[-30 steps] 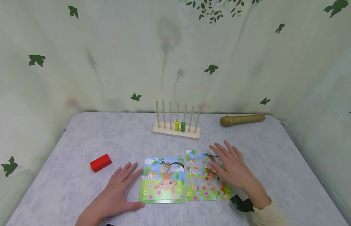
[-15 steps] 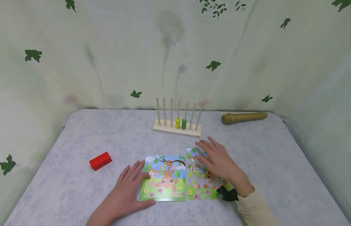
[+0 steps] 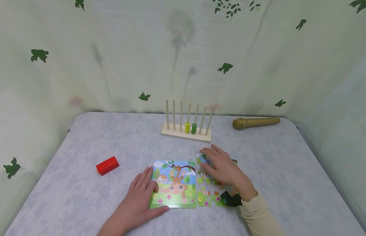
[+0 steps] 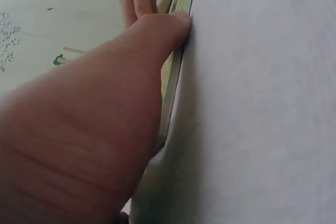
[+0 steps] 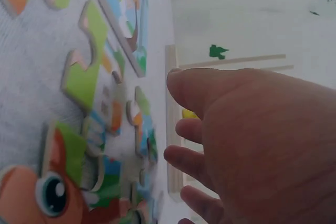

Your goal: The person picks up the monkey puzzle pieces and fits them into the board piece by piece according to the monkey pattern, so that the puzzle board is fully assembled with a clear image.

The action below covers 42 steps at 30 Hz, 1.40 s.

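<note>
A square puzzle board (image 3: 172, 188) with a monkey picture lies flat on the table. My left hand (image 3: 138, 200) rests at its left side, fingers along that edge and the index finger bent over it. The thumb touches the front edge, where the left wrist view also shows the thumb (image 4: 176, 24). Loose jigsaw pieces (image 3: 204, 199) are laid out in rows just right of the board. Above the upper ones hovers my right hand (image 3: 224, 168), fingers spread and nothing held, covering several. In the right wrist view, a gap separates its fingers from the puzzle pieces (image 5: 86, 85).
Behind the puzzle stands a wooden peg rack (image 3: 185, 134) with yellow and green beads on two pegs. A brown toy microphone (image 3: 256, 123) lies at the back right. To the left is a red block (image 3: 107, 166). A printed curtain (image 3: 126, 65) surrounds the table.
My right hand has shifted left over the upper puzzle pieces. My left hand has moved right, against the board, its index finger now over the edge. The head view has tilted slightly.
</note>
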Each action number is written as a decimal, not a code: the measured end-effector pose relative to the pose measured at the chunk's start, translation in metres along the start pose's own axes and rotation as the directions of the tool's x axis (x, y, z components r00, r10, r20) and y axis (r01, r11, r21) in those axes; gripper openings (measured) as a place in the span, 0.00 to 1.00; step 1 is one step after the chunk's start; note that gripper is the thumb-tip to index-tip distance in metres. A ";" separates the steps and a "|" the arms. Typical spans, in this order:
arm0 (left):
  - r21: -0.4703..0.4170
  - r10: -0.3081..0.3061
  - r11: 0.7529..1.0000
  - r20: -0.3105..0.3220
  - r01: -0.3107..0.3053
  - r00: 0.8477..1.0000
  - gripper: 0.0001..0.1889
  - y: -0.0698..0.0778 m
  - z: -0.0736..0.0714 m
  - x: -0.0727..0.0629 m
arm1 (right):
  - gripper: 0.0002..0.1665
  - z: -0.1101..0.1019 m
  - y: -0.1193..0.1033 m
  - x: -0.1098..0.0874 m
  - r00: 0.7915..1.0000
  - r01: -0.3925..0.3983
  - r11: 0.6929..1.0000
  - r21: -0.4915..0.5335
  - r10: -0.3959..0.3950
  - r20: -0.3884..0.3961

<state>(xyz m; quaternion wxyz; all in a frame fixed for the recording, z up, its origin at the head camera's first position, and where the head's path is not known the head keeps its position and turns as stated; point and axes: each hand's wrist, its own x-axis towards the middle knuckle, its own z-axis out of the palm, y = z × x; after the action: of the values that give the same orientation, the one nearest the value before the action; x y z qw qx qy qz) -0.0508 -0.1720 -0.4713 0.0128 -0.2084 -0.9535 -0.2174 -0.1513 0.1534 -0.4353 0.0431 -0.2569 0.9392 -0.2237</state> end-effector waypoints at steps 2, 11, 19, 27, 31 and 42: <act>0.006 -0.009 1.000 -0.013 0.009 1.000 0.39 -0.001 0.002 0.000 | 0.32 0.001 0.002 -0.001 1.000 -0.004 1.000 -0.004 0.004 0.001; -0.051 -0.011 0.999 0.110 0.017 0.994 0.64 -0.027 -0.012 0.004 | 0.30 0.005 0.011 0.000 0.999 0.035 0.998 -0.060 -0.035 -0.005; -0.139 0.101 0.988 0.274 -0.064 0.956 0.72 -0.048 -0.034 0.034 | 0.27 0.000 0.016 0.002 0.995 0.094 0.993 -0.074 -0.096 -0.030; -0.111 0.112 0.990 0.306 -0.081 0.946 0.76 -0.059 -0.038 0.044 | 0.26 0.006 0.018 0.001 0.995 0.091 0.994 -0.066 -0.093 -0.027; -0.106 0.109 0.991 0.282 -0.082 0.953 0.76 -0.057 -0.035 0.041 | 0.25 0.007 0.020 0.002 0.995 0.091 0.994 -0.063 -0.093 -0.033; -0.047 0.100 0.995 0.250 -0.091 0.963 0.74 -0.053 -0.029 0.033 | 0.23 0.004 0.018 0.002 0.997 0.058 0.995 -0.077 -0.062 -0.044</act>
<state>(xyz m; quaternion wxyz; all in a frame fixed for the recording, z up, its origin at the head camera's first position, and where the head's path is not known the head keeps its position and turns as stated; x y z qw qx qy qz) -0.1046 -0.2141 -0.4632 -0.1014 -0.2801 -0.9323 -0.2050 -0.1603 0.1642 -0.4471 0.0049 -0.2811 0.9396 -0.1951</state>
